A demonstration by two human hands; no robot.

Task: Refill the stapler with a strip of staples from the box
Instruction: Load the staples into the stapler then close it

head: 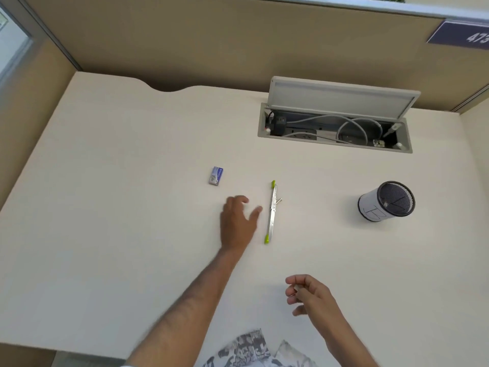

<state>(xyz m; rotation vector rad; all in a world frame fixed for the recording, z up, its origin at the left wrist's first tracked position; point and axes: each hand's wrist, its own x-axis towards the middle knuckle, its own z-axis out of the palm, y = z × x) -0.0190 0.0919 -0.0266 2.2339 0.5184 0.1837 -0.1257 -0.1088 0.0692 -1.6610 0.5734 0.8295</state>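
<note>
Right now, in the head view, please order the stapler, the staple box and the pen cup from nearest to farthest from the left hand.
From the left hand:
1. Stapler, lying opened flat just right of the hand's thumb.
2. Staple box, a little beyond the fingers, toward the left.
3. Pen cup, far off on the right side of the desk.

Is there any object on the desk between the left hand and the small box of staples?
No, nothing visible stands between them. The left hand hovers just left of the opened stapler, and the staple box lies beyond it, slightly to the left, with only bare desk in between. The pen cup stands far to the right.
</note>
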